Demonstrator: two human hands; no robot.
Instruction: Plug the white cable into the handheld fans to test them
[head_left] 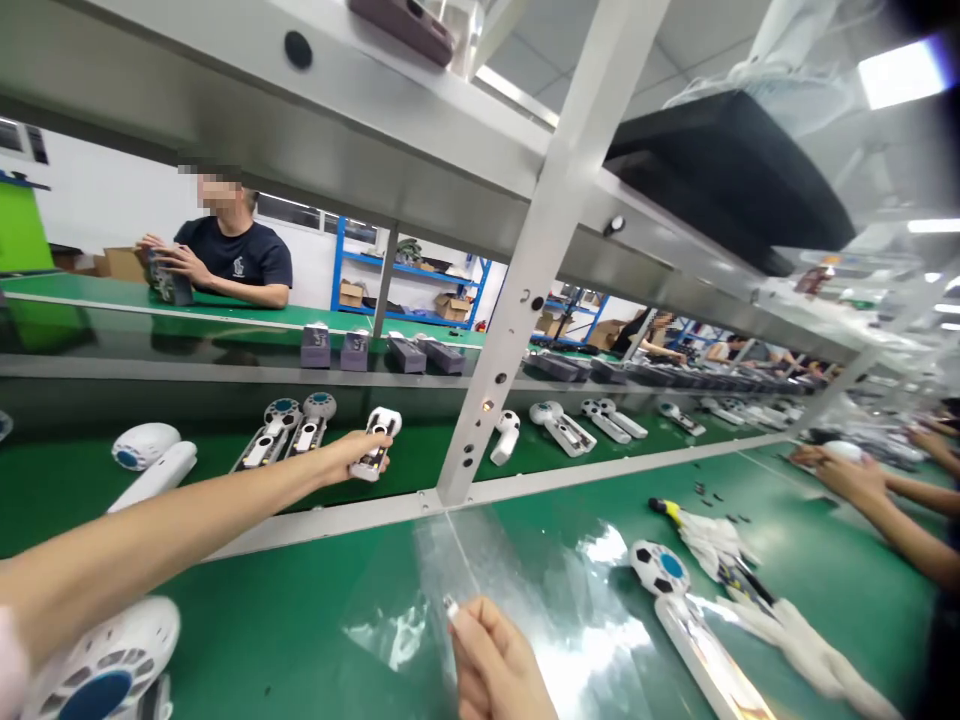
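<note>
Smooth green workbench [285, 620] lay below hands. Left hand [357, 450] gripped white open-bodied plastic device [367, 468]; right hand [495, 660] pinched small white metal-tipped piece [451, 608].

A metal post [541, 250] rises beside the green table [300, 610], meeting a shelf [337, 120] that bears a black case [727, 165]. Across, a co-worker [236, 255] wears a dark T-shirt. Behind, a blue rack [412, 270] holds cardboard boxes [452, 307]. White gloves [814, 645] lie at right.

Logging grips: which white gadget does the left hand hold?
The gadget just left of the metal post; the left hand grips it, while the pair farther left lies unheld.
</note>
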